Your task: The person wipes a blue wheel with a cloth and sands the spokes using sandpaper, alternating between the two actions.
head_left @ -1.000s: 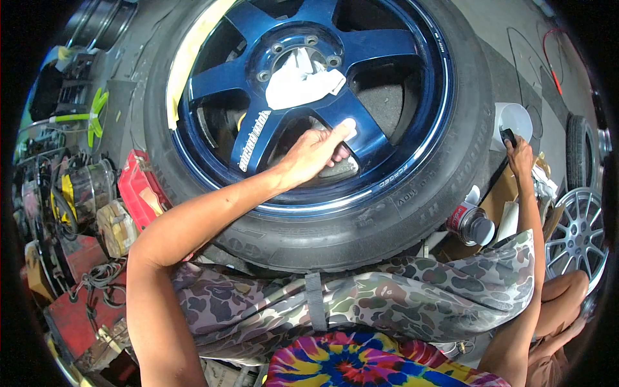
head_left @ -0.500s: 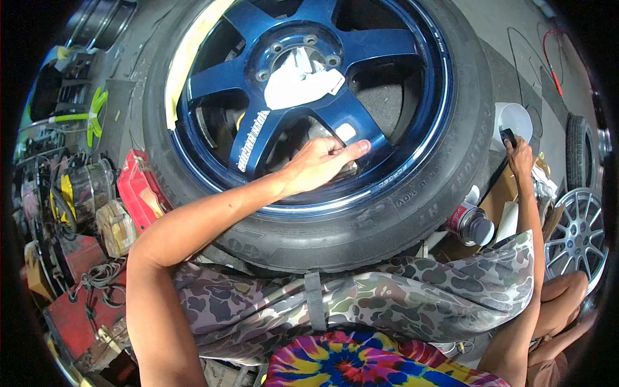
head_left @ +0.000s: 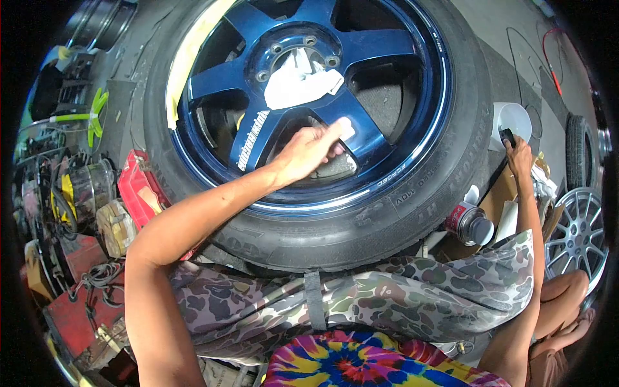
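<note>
A blue multi-spoke wheel (head_left: 380, 45) with a black tire (head_left: 309, 242) lies flat before me. My left hand (head_left: 313, 147) is on the lower right spoke (head_left: 367, 132), its thumb stretched over the face beside a small bright patch and its fingers curled at the spoke's inner edge. Out to the right, my right hand (head_left: 520, 155) is closed around a small black object (head_left: 508, 136), whose kind I cannot tell. That object overlaps a white plastic cup (head_left: 516, 117). A crumpled white cloth (head_left: 300, 84) rests on the hub, and yellow masking tape (head_left: 187, 58) runs along the left rim.
A metal can (head_left: 474, 227) stands by the tire at the lower right, near cardboard (head_left: 503, 193). Farther right are a silver wheel (head_left: 577, 229) and a person's bent leg (head_left: 561, 297). A red box (head_left: 142, 184) and tangled cables (head_left: 100, 284) lie on the left.
My left hand has moved up and slightly left along the spoke, its thumb now at the bright patch. My right hand has stayed in place with the black object.
</note>
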`<control>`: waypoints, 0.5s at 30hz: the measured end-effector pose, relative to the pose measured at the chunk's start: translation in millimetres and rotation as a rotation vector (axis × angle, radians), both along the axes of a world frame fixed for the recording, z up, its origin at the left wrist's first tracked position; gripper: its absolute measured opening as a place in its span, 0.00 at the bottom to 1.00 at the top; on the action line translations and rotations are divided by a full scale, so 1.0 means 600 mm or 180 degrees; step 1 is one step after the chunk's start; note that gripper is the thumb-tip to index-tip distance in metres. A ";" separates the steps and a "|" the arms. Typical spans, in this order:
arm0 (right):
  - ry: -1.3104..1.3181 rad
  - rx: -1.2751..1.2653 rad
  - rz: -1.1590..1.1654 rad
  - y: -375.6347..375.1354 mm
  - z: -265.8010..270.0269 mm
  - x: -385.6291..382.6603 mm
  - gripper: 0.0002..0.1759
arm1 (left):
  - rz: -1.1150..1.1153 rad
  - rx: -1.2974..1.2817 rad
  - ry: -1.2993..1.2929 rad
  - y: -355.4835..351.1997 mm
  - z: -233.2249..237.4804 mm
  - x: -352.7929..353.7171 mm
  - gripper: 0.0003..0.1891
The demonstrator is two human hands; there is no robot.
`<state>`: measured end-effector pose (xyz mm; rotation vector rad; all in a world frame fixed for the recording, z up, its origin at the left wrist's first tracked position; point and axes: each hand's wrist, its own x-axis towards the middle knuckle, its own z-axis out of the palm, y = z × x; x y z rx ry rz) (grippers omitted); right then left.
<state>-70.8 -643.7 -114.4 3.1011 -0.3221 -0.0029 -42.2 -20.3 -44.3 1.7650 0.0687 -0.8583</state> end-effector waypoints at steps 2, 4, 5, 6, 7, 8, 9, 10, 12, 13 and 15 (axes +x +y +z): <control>0.0008 -0.0088 0.0034 -0.011 -0.009 0.001 0.25 | -0.0286 0.0299 -0.0267 -0.009 0.004 -0.018 0.44; 0.0029 -0.0091 -0.0002 -0.006 -0.006 0.001 0.24 | -0.0725 0.0392 0.0024 -0.012 0.007 -0.019 0.44; 0.0055 -0.0094 -0.0046 -0.004 -0.004 0.001 0.24 | -0.0755 0.0440 0.0086 -0.012 0.009 -0.018 0.44; 0.0054 -0.0096 -0.0046 -0.004 -0.003 0.001 0.24 | -0.0755 0.0438 0.0085 -0.011 0.006 -0.016 0.44; 0.0043 -0.0077 -0.0047 -0.004 -0.003 0.000 0.25 | -0.0683 0.0423 -0.0029 -0.009 0.004 -0.012 0.44; 0.0032 -0.0056 -0.0049 -0.003 -0.003 -0.001 0.25 | -0.0611 0.0410 -0.0142 -0.007 0.001 -0.008 0.44; 0.0034 -0.0057 -0.0051 -0.008 -0.007 -0.001 0.25 | -0.0362 0.0055 -0.0022 -0.005 -0.001 -0.005 0.44; 0.0009 -0.0060 -0.0037 -0.011 -0.011 -0.002 0.25 | -0.0125 -0.0043 0.0037 -0.003 -0.004 0.000 0.44; -0.0018 -0.0065 -0.0021 -0.014 -0.013 -0.001 0.25 | 0.0078 -0.0213 0.0212 0.008 -0.003 0.009 0.44; -0.0012 -0.0044 -0.0043 -0.012 -0.011 -0.001 0.25 | 0.0078 -0.0214 0.0212 0.007 -0.003 0.008 0.44; -0.0005 -0.0022 -0.0063 -0.008 -0.007 -0.001 0.24 | 0.0108 -0.0244 0.0249 -0.001 -0.005 0.002 0.46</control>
